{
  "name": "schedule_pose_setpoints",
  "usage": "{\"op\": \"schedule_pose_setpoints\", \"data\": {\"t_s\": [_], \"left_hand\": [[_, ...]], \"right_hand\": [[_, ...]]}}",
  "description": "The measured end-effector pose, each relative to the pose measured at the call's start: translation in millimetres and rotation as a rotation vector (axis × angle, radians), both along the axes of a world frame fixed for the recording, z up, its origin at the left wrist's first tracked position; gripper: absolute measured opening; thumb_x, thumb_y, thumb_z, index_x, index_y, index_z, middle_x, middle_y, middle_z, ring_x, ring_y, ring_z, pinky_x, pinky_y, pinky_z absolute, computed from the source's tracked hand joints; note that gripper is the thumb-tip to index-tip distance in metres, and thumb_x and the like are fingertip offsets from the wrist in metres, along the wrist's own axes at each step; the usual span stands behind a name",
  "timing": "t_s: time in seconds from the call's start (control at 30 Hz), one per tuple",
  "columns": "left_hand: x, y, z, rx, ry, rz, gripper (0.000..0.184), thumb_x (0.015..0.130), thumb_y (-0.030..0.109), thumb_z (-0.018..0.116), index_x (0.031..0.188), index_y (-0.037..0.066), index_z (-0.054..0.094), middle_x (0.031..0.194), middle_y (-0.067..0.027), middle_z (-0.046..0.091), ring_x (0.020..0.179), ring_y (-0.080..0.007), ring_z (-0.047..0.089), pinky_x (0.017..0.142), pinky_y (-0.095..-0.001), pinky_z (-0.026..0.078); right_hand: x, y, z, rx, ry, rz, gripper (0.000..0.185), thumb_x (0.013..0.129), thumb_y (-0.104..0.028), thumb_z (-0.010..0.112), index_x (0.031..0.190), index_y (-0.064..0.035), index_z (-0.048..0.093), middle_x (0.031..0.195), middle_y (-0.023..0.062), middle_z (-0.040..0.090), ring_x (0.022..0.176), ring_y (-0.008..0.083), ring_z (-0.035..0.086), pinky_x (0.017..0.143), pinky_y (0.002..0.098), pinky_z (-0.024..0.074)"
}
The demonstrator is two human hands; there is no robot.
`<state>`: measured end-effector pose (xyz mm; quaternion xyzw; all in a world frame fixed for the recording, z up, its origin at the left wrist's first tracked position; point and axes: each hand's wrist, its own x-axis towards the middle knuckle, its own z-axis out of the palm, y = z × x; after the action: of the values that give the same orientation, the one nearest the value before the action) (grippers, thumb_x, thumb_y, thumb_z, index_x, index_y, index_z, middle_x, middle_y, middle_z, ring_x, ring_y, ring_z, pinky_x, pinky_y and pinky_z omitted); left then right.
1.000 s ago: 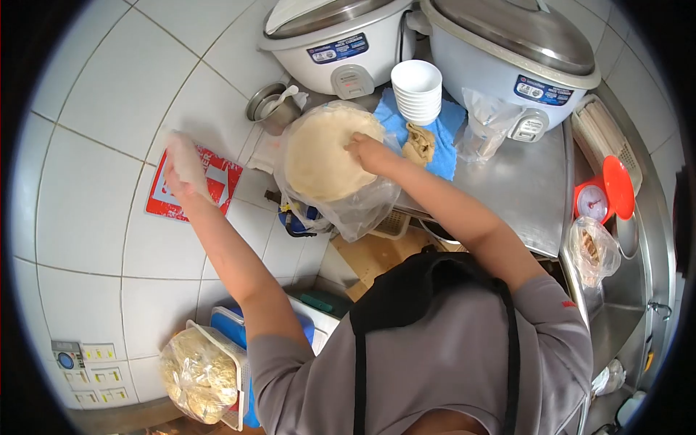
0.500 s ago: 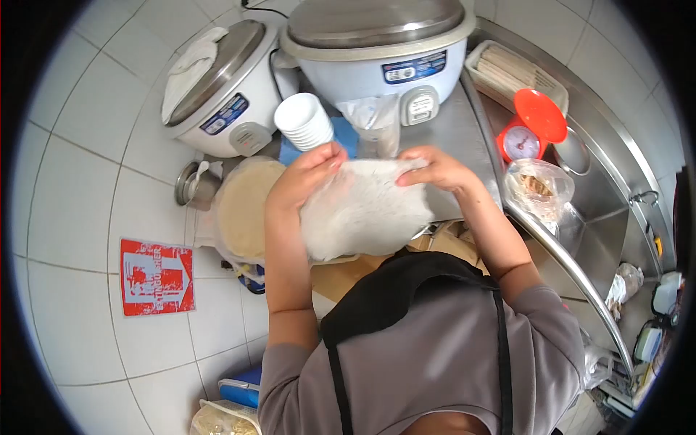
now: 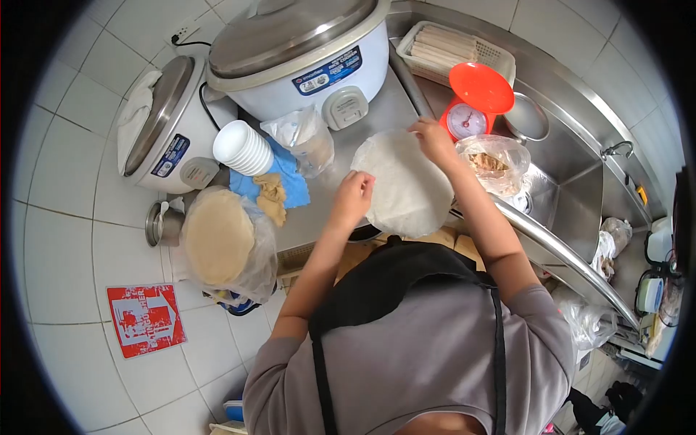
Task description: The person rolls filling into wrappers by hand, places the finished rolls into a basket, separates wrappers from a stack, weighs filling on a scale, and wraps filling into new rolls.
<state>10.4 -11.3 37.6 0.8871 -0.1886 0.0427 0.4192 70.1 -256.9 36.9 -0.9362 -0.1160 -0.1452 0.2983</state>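
Note:
A thin, pale round wrapper (image 3: 406, 190) lies over the steel counter near its front edge, its lower part reaching toward the apron. My left hand (image 3: 353, 199) is closed, its fingertips pinching at the wrapper's left edge. At the upper right edge, my right hand (image 3: 436, 145) pinches the wrapper between thumb and fingers. A stack of similar round wrappers (image 3: 219, 235) sits to the left in an opened clear plastic bag (image 3: 264, 246). Between this stack and my left hand, a crumpled tan cloth (image 3: 271, 197) rests on a blue cloth (image 3: 296, 190).
Two rice cookers (image 3: 319, 51) stand at the back left. Near them are stacked white cups (image 3: 243, 147) and a plastic bag (image 3: 308, 141). Right of the steel rail (image 3: 558, 250) are a red scale (image 3: 467, 119), a bag of brown food (image 3: 493, 161), a white basket (image 3: 500, 61) and a sink.
The wrapper, held up between both hands earlier, has moved right and down onto the counter, spread flatter. The view has turned right, uncovering the wrapper stack and tan cloth.

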Motion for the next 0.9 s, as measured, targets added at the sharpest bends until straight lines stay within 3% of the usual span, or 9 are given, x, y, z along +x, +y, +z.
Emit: {"op": "schedule_pose_setpoints", "data": {"t_s": [0.07,0.13,0.23,0.33,0.43,0.6,0.67,0.77,0.9], "left_hand": [[-17.5,-4.0,-5.7,0.164,-0.176,0.026,0.009,0.077,0.011,0.063,0.081,0.004,0.058,0.084,-0.0110,0.056,0.082,-0.0312,0.055,0.071,-0.0385,0.044],[-20.9,-1.5,-13.0,0.159,-0.132,0.021,0.011,0.075,0.011,0.064,0.080,0.005,0.057,0.085,-0.0110,0.053,0.084,-0.0309,0.053,0.072,-0.0396,0.043],[-30.3,2.7,-9.3,0.135,-0.163,0.028,0.010,0.074,0.009,0.064,0.080,0.004,0.057,0.083,-0.0114,0.053,0.082,-0.0305,0.052,0.072,-0.0388,0.042],[-34.8,7.2,-2.8,0.080,-0.235,0.075,0.010,0.074,0.007,0.063,0.080,0.004,0.057,0.082,-0.0112,0.054,0.081,-0.0307,0.052,0.072,-0.0382,0.042],[-46.0,4.4,11.1,0.026,-0.299,0.065,0.009,0.074,0.006,0.062,0.081,0.003,0.057,0.085,-0.0111,0.055,0.082,-0.0306,0.051,0.073,-0.0381,0.042],[-54.4,-8.8,4.4,0.036,-0.329,-0.069,0.012,0.076,0.007,0.061,0.087,0.003,0.057,0.093,-0.0124,0.056,0.088,-0.0308,0.052,0.077,-0.0378,0.042],[-42.2,-14.3,4.2,0.081,-0.350,-0.001,0.016,0.077,0.008,0.060,0.091,0.003,0.057,0.094,-0.0128,0.056,0.090,-0.0309,0.052,0.079,-0.0376,0.042],[-27.7,-11.7,-18.7,0.187,-0.283,0.096,0.029,0.077,0.017,0.063,0.102,0.003,0.058,0.102,-0.0111,0.056,0.099,-0.0298,0.050,0.084,-0.0394,0.040],[-13.0,-5.0,-23.3,0.335,-0.191,0.147,0.037,0.075,0.021,0.064,0.108,0.005,0.058,0.111,-0.0082,0.055,0.106,-0.0280,0.048,0.089,-0.0413,0.036]], "right_hand": [[20.6,17.9,-5.8,-0.126,-0.081,0.152,0.028,0.073,0.001,0.055,0.099,-0.0051,0.062,0.096,0.0117,0.059,0.094,0.0313,0.056,0.081,0.0388,0.0451],[43.4,43.2,-19.5,-0.099,-0.165,0.271,0.022,0.073,-0.004,0.057,0.093,-0.0064,0.065,0.095,0.0093,0.061,0.099,0.0289,0.054,0.082,0.0383,0.0440],[49.5,68.5,-22.6,-0.252,-0.060,0.280,0.015,0.072,-0.010,0.060,0.085,-0.0070,0.065,0.092,0.0065,0.062,0.102,0.0266,0.052,0.082,0.0362,0.0429],[56.9,71.7,-0.3,-0.479,0.210,0.456,0.015,0.070,-0.015,0.063,0.082,-0.0065,0.064,0.084,0.0074,0.063,0.093,0.0263,0.057,0.075,0.0346,0.0443],[52.6,65.7,31.0,-0.127,0.284,0.723,0.015,0.070,-0.016,0.063,0.080,-0.0051,0.064,0.075,0.0102,0.063,0.079,0.0283,0.060,0.068,0.0364,0.0454],[66.0,38.3,63.6,0.018,0.107,0.331,0.019,0.068,-0.016,0.063,0.080,-0.0016,0.062,0.070,0.0147,0.062,0.069,0.0300,0.060,0.066,0.0377,0.0469],[81.6,18.1,51.1,-0.066,0.189,0.133,0.014,0.069,-0.013,0.060,0.079,-0.0030,0.063,0.076,0.0147,0.062,0.076,0.0296,0.061,0.070,0.0375,0.0478],[66.3,1.9,25.0,-0.356,-0.092,-0.226,0.016,0.070,-0.010,0.059,0.084,-0.0060,0.065,0.088,0.0140,0.061,0.089,0.0303,0.058,0.075,0.0393,0.0476],[36.2,-11.1,13.5,-0.356,0.024,0.107,0.022,0.069,-0.009,0.060,0.091,-0.0073,0.063,0.100,0.0129,0.056,0.096,0.0307,0.054,0.078,0.0417,0.0468]]}}
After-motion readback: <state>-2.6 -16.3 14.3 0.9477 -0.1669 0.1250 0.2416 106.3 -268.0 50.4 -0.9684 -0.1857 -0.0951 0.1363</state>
